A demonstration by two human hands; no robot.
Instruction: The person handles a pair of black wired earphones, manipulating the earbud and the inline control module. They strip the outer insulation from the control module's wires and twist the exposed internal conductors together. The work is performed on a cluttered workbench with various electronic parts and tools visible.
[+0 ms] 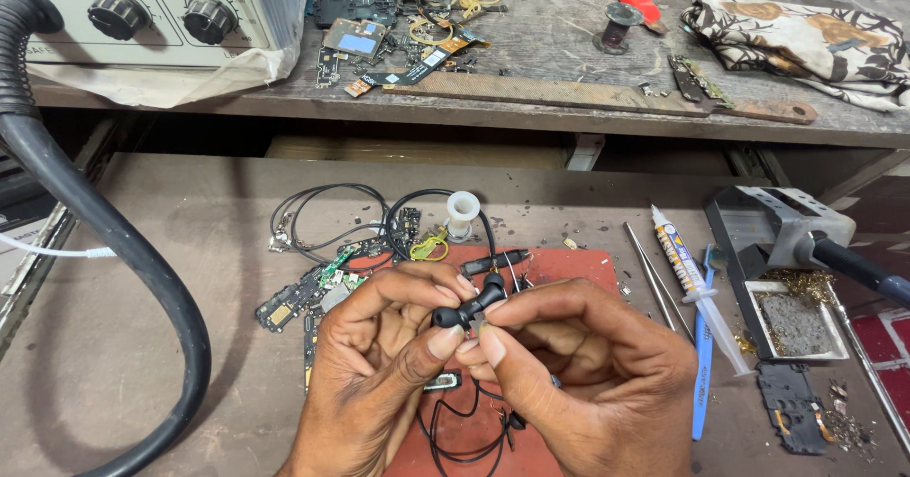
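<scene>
A: Item one, the black earbud (pixel 471 308). Where is it, and how is it held?

B: Raised above the red mat (pixel 559 270), at the centre of the worktop (pixel 171 249). Left hand (pixel 379 344) pinches its rounded end between thumb and fingers; right hand (pixel 578 363) closes thumb and forefinger on the other side. Both hands are narrow, clamped on the one piece, likely to steady so small a part near the eye.

A: Cable?

B: One thin black cable (pixel 464 439) hangs below the hands and loops on the mat. Whether it joins the earbud, I cannot tell.

A: Nearest stock?

B: One white spool (pixel 463 213) standing upright behind the hands. A scatter of small circuit boards (pixel 313 292) to the left, too jumbled to count. One coil of black wire (pixel 322 216) beside them.

A: Right side?

B: One syringe of paste (pixel 692 283), one blue-handled tool (pixel 703 354), two thin metal rods (pixel 649 273), laid side by side within reach of the right hand. One soldering iron (pixel 853 264) resting in its metal stand (pixel 768 213), tip kept off the worktop.

A: Further out?

B: One control unit with two knobs (pixel 161 12) on the upper shelf (pixel 569 60); one thick black hose (pixel 114 240) curving down the left; one patterned cloth (pixel 806 36) at far right.
</scene>
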